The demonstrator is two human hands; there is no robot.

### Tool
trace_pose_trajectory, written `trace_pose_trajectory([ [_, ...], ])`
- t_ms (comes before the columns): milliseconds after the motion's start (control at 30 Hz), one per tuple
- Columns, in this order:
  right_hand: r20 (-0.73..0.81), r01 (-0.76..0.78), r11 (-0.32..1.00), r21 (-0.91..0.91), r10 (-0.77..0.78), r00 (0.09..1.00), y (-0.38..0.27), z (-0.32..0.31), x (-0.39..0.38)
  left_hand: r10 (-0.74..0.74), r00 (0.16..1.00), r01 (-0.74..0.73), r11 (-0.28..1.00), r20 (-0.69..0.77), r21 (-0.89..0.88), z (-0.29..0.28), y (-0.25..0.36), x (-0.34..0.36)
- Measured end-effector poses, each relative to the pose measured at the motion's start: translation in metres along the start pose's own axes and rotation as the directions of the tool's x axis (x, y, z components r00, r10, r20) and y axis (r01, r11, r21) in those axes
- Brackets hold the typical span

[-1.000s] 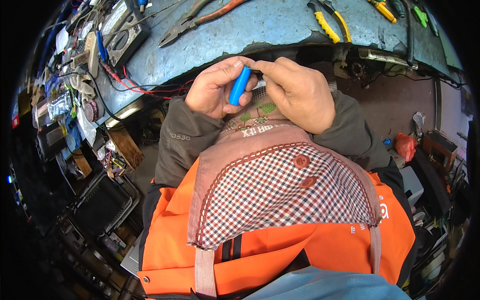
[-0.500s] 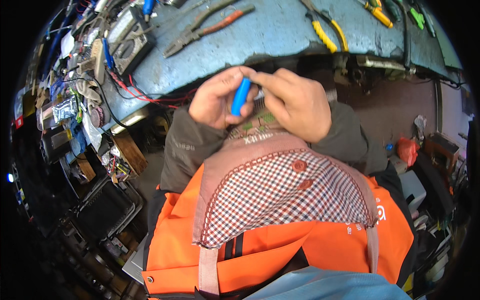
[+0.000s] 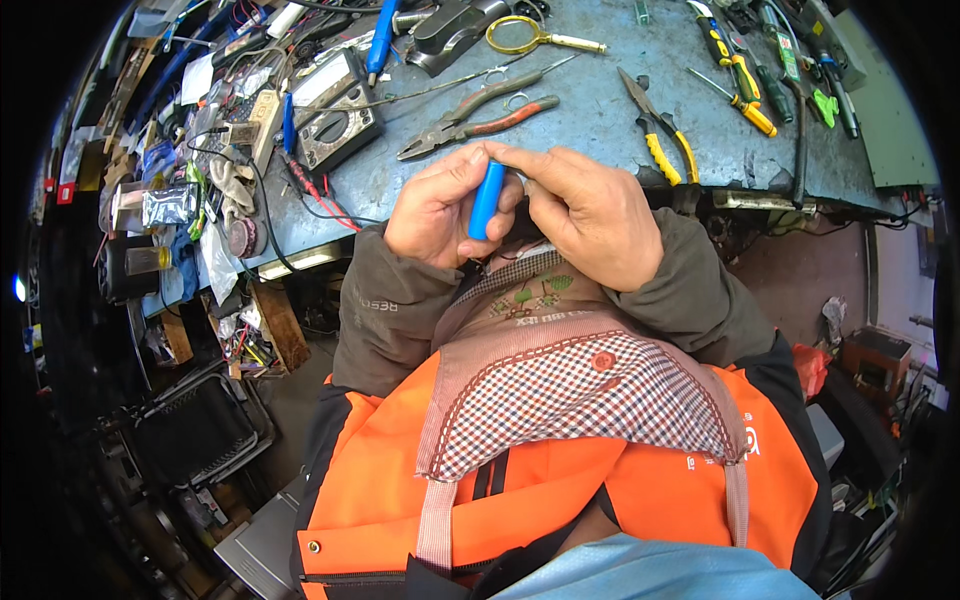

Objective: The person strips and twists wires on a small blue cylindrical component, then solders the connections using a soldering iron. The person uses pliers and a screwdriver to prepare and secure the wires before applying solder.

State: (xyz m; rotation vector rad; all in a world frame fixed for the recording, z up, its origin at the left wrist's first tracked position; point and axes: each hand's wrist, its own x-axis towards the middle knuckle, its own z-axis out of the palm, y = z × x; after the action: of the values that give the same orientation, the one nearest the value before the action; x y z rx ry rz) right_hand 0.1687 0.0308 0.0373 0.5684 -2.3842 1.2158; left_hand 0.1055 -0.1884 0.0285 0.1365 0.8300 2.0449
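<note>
Tube [image 3: 486, 203], blue, smooth and round, is tilted in the bare left hand [image 3: 430, 215], which is closed around it. The bare right hand [image 3: 597, 215] has 1 fingertip by the tube's top; I can't tell if it pinches anything. Past the 2 hands, the scuffed blue bench [image 3: 590, 95] has metal pliers with red and dark handles [image 3: 448, 134] and metal pliers with yellow and black handles [image 3: 659, 158].

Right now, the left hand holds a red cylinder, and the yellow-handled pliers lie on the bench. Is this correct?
Wrong colour: in the head view, the left hand holds a blue cylinder. The yellow-handled pliers lie on the bench.
</note>
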Motion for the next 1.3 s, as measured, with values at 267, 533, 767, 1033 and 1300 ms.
trace_pose_trajectory([
  [267, -0.079, -0.002, 0.994, -0.114, -0.007, 0.997, -0.001, 0.018, 0.004, -0.037, 0.998, 0.038, 0.999, 0.044, -0.030, -0.006, 0.008, -0.001],
  [533, -0.155, -0.005, 0.966, -0.259, -0.037, 0.987, -0.003, -0.008, 0.025, 0.042, 0.999, -0.043, 0.999, -0.015, -0.009, -0.008, 0.017, -0.007],
  [767, -0.083, -0.156, 0.635, -0.757, 0.144, 0.986, 0.114, -0.077, 0.074, 0.198, 0.973, -0.172, 0.966, -0.121, 0.195, 0.004, 0.040, -0.004],
  [1033, 0.221, -0.180, 0.845, 0.503, 0.076, 0.972, 0.047, -0.032, 0.105, 0.507, 0.854, -0.415, 0.797, -0.114, 0.439, 0.040, 0.062, 0.027],
  [1300, 0.046, 0.093, 0.935, 0.343, -0.115, 0.992, 0.045, -0.007, 0.116, 0.608, 0.792, -0.485, 0.686, -0.061, 0.542, 0.060, 0.066, 0.080],
])
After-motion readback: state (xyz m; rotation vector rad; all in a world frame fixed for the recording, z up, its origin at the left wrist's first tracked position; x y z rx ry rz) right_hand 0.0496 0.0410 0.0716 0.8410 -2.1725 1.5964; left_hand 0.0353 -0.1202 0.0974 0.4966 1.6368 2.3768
